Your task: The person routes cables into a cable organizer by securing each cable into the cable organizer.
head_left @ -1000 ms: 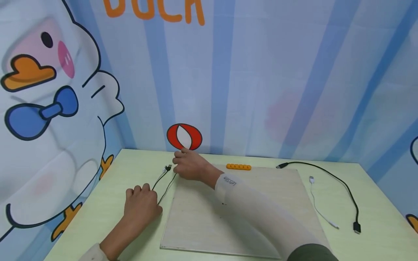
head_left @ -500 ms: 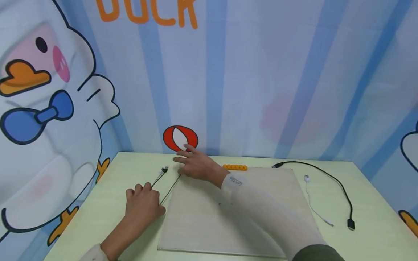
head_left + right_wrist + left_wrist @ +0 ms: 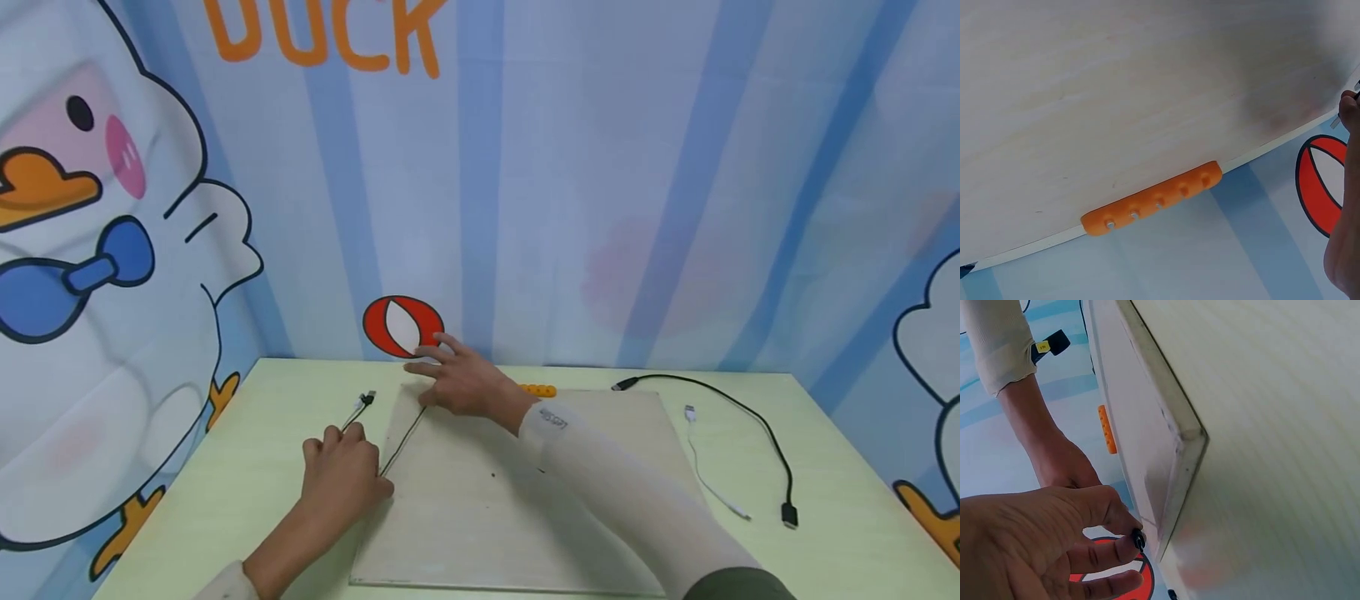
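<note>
A thin dark cable [image 3: 402, 440] runs taut between both hands, over the left edge of a pale flat board [image 3: 525, 533]. My left hand [image 3: 341, 475] pinches its near end; in the left wrist view a small black connector [image 3: 1139, 540] sits between thumb and finger. My right hand [image 3: 468, 383] pinches the far end between thumb and index finger, its other fingers spread. At the right wrist view's edge a metal plug tip [image 3: 1335, 122] shows by the thumb. Just beyond the left hand lie a black plug [image 3: 367, 397] and a white plug beside it, their cables partly hidden.
An orange cable holder [image 3: 538, 390] with several slots lies at the board's back edge, partly behind the right hand's arm. To the right are a thick black cable [image 3: 757, 419] and a short white cable [image 3: 696, 467]. A printed curtain [image 3: 555, 208] hangs behind the table.
My right hand's outer fingers have spread from a curled hold, and it has moved right over the board with the cable end. The left hand has shifted slightly right; the view has turned a little.
</note>
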The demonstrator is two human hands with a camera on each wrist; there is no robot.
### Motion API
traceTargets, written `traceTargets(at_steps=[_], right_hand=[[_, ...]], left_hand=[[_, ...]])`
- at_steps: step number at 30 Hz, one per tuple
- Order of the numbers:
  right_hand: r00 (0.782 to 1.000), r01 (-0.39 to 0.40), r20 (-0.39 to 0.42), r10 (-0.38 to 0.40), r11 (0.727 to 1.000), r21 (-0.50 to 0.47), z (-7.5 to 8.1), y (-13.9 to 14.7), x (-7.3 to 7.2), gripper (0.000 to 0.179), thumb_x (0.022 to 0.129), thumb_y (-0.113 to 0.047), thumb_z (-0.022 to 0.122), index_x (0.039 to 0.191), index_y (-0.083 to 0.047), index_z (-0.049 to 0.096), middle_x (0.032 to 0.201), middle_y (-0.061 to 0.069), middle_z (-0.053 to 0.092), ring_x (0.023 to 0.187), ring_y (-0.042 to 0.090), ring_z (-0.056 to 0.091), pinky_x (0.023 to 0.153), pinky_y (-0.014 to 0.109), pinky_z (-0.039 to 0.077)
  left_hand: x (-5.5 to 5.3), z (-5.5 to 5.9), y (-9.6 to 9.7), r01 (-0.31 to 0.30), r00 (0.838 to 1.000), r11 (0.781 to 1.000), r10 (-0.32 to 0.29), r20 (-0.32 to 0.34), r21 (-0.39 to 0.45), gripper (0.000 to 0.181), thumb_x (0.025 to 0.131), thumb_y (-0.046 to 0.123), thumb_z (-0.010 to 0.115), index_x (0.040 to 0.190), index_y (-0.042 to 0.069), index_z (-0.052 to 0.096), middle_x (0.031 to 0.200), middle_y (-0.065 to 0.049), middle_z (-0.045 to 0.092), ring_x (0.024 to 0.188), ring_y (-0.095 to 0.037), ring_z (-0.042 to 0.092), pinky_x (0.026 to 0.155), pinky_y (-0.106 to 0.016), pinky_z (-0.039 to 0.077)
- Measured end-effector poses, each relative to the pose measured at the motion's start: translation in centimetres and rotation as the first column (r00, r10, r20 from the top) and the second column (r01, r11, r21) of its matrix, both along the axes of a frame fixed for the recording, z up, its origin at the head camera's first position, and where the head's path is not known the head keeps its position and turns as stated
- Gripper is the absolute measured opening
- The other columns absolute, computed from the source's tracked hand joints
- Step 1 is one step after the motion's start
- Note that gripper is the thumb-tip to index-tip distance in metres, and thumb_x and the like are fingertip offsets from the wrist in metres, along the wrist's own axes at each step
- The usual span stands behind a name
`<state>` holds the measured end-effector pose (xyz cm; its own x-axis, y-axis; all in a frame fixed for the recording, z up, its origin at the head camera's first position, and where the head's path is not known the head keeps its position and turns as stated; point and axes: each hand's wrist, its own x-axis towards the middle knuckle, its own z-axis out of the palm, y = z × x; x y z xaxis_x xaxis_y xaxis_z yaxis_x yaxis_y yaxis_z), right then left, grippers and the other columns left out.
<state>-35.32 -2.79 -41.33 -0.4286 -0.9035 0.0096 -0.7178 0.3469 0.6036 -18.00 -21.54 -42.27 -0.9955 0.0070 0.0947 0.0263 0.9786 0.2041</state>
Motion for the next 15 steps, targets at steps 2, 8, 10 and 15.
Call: traceTargets(at_steps=[2, 8, 10, 15], right_hand=[[1.0, -0.01, 0.007, 0.01, 1.0, -0.024, 0.1, 0.3, 0.0, 0.032, 0.117, -0.041, 0.06, 0.143, -0.054, 0.074, 0.179, -0.006, 0.047, 0.169, 0.026, 0.039, 0.141, 0.055, 0.026], [0.999, -0.041, 0.012, 0.042, 0.996, -0.076, 0.3, 1.1, -0.3, 0.029, 0.116, -0.043, 0.062, 0.137, -0.054, 0.078, 0.176, -0.005, 0.052, 0.165, 0.026, 0.042, 0.14, 0.055, 0.027], [0.999, -0.039, 0.012, 0.04, 0.996, -0.083, 0.2, 1.3, -0.4, 0.028, 0.115, -0.044, 0.063, 0.137, -0.054, 0.078, 0.176, -0.005, 0.052, 0.166, 0.026, 0.04, 0.14, 0.056, 0.025], [0.999, -0.038, -0.007, 0.038, 0.995, -0.097, 0.1, 2.0, -0.5, 0.027, 0.114, -0.048, 0.064, 0.136, -0.057, 0.078, 0.178, -0.006, 0.049, 0.169, 0.028, 0.034, 0.141, 0.057, 0.023]], left_hand=[[0.0, 0.0, 0.2, 0.004, 1.0, 1.0, -0.004, -0.006, 0.004, 0.029, 0.081, 0.015, 0.082, 0.061, 0.015, 0.061, 0.094, -0.009, 0.058, 0.102, -0.038, 0.053, 0.101, -0.068, 0.038], [-0.2, 0.2, 0.8, 0.007, 1.0, 1.0, -0.007, 0.005, 0.023, 0.029, 0.082, 0.017, 0.084, 0.062, 0.014, 0.062, 0.094, -0.008, 0.058, 0.103, -0.039, 0.054, 0.102, -0.068, 0.038], [-0.3, 0.3, 1.1, 0.007, 1.0, 0.999, -0.008, 0.014, 0.031, 0.03, 0.083, 0.017, 0.085, 0.062, 0.014, 0.063, 0.094, -0.008, 0.058, 0.103, -0.039, 0.054, 0.103, -0.069, 0.037], [-0.4, 0.2, 1.6, 0.011, 1.0, 0.999, -0.012, 0.01, 0.038, 0.032, 0.082, 0.017, 0.085, 0.061, 0.013, 0.061, 0.098, -0.008, 0.058, 0.105, -0.04, 0.055, 0.104, -0.068, 0.037]])
